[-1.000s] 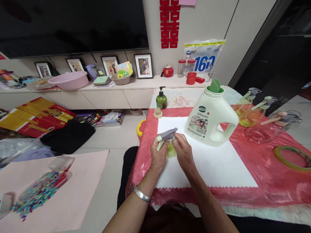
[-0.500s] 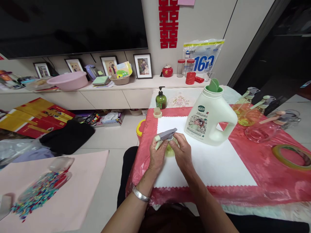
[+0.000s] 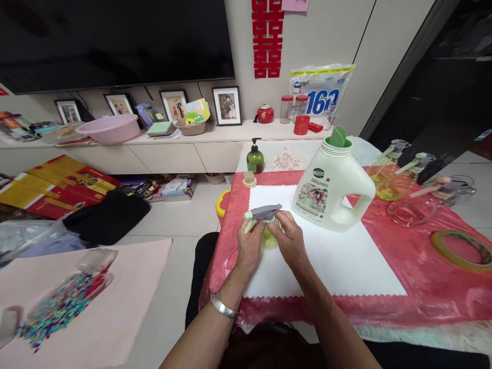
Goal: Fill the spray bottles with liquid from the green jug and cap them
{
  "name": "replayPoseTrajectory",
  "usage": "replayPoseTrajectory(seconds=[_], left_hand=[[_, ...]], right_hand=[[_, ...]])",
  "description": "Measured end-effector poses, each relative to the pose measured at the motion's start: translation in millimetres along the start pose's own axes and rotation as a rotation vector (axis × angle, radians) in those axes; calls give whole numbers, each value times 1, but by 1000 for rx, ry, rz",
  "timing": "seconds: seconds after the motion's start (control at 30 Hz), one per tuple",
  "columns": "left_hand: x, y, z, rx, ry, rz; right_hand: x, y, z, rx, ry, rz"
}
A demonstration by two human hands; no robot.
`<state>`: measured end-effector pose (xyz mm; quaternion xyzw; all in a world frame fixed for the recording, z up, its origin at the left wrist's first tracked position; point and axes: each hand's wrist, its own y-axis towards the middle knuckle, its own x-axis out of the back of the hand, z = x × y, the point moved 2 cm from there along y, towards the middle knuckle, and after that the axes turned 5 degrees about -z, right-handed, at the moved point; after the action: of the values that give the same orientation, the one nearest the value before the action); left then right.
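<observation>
A spray bottle (image 3: 271, 241) with yellowish-green contents stands on the white sheet (image 3: 323, 266), largely covered by my fingers. Its grey trigger head (image 3: 265, 211) with a pale green nozzle points left. Fingers of my left hand (image 3: 249, 243) are closed at the neck under the trigger. From the other side, my right hand (image 3: 289, 234) pinches the collar below the head. To the right rises a large pale green detergent jug (image 3: 333, 184), uncapped, with a green spout in its mouth. Its likely cap (image 3: 249, 178) lies at the sheet's far left.
Several other spray bottles (image 3: 411, 177) stand at the right, near a roll of tape (image 3: 463, 249). A green pump bottle (image 3: 255, 158) stands at the back of the red-covered table (image 3: 384, 310). Coloured beads (image 3: 63, 305) lie spilled on a pink surface at left.
Both hands stay on the spray bottle's neck. The trigger head has turned or tilted very slightly; nothing else has moved.
</observation>
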<state>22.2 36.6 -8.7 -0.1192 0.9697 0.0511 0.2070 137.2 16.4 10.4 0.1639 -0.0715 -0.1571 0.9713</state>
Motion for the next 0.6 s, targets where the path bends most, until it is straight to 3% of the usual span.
replayPoseTrajectory(seconds=[0.37,0.6], left_hand=[[7,0,9,10,-42,6],[5,1,4,16,-28,11]], right_hand=[[-10,-9,3,-56,11,-117],[-7,-5,2,-58,30,-45]])
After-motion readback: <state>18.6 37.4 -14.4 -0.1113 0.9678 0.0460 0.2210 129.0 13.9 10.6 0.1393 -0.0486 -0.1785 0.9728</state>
